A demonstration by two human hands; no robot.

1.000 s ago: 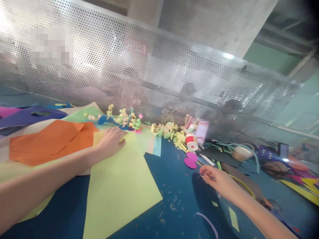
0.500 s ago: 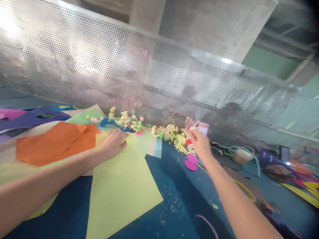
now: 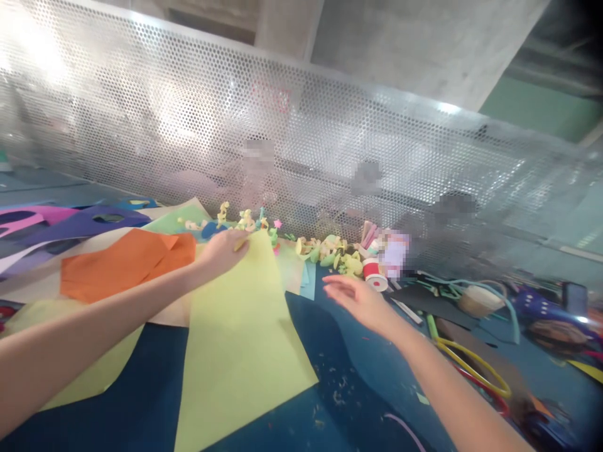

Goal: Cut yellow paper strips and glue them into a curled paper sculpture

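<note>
My left hand is closed on the top edge of a pale yellow-green sheet, which looks like felt or paper. That edge is raised, while the lower part lies over the dark blue tabletop. My right hand is stretched out above the table, fingers extended and nothing visible in them. Just behind it stands a red-and-white spool. Between the hands, farther back, are small light blue sheets and a row of little yellow-green cut pieces. The magenta ovals cannot be seen now.
An orange sheet and purple sheets lie at left. Small figures line the back before a perforated metal panel. At right are a yellow ring, a tape roll and a phone. Scraps dot the tabletop.
My right hand has drawn back from the spool towards me, its fingers now extended. My left hand has lifted the sheet's top edge. The view has shifted slightly.
</note>
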